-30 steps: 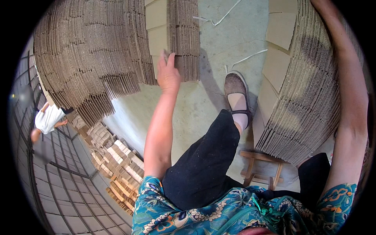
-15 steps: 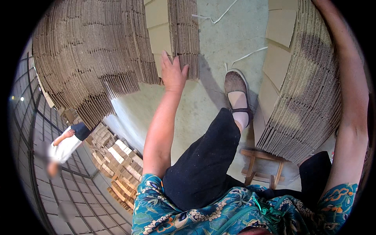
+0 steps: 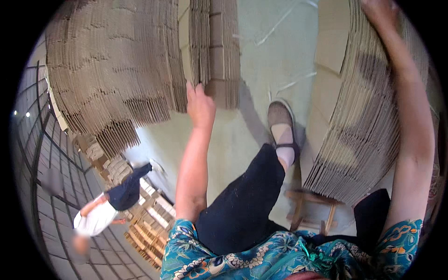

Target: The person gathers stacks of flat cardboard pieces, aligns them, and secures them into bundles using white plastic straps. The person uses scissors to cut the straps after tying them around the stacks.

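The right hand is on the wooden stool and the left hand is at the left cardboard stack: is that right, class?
Not quite: the head view shows the right hand up at the right cardboard stack, not on the wooden stool. The left hand is indeed at the left cardboard stack.

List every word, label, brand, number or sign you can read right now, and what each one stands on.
None can be read.
Left cardboard stack by the left hand: no lettering shows.
Right cardboard stack by the right hand: no lettering shows.
Far stacks: too small and blurred to tell whether anything is printed.
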The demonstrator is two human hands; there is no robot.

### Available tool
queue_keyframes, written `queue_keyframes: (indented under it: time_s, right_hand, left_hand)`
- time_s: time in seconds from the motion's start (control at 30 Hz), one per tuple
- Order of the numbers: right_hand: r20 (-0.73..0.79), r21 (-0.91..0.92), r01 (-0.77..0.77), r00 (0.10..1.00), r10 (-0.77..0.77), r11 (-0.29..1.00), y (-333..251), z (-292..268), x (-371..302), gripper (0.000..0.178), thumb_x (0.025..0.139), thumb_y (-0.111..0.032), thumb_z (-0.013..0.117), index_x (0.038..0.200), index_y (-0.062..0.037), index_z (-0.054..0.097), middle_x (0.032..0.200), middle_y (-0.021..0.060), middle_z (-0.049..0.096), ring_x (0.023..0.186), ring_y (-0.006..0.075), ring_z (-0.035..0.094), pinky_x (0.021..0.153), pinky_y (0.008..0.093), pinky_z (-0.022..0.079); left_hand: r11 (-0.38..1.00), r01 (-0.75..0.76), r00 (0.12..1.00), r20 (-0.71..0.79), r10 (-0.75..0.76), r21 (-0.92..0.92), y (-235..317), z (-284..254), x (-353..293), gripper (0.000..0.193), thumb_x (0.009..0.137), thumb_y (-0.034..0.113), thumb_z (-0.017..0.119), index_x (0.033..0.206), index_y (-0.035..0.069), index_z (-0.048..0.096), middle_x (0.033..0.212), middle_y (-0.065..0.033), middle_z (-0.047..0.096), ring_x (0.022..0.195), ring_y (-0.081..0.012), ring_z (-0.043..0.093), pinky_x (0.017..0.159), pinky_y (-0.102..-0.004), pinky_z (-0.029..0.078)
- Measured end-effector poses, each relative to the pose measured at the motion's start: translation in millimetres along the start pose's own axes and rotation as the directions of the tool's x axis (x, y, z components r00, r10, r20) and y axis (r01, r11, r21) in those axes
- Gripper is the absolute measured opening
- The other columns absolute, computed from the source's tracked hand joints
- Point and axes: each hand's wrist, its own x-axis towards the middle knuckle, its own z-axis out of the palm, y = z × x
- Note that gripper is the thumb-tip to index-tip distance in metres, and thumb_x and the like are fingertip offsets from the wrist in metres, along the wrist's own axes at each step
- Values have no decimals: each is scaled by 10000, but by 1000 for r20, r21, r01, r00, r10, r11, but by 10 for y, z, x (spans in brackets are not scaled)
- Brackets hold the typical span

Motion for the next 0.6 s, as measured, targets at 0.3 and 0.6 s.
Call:
queue_keyframes:
  time_s: [0.3,0.6]
  right_hand:
    - [19,-33,-11,1000,12,999,32,-19,-3,206,853,-240,515,1029,-168,594,1301,73,483,1271,230,382,1031,509,267]
    - [517,800,-453,853,-69,393,-1891,-709,-685,695,771,-440,664,1298,-46,438,1163,206,564,1071,274,554,888,368,450]
  left_hand:
    - [987,163,984,-72,-163,-6,-331,-203,235,516,730,118,652,1201,74,446,1077,-185,542,886,-366,581,708,-435,498]
    - [989,3,983,-180,-30,-146,-12,-945,30,497,732,58,614,1209,10,484,860,-187,594,793,-369,573,677,-436,463]
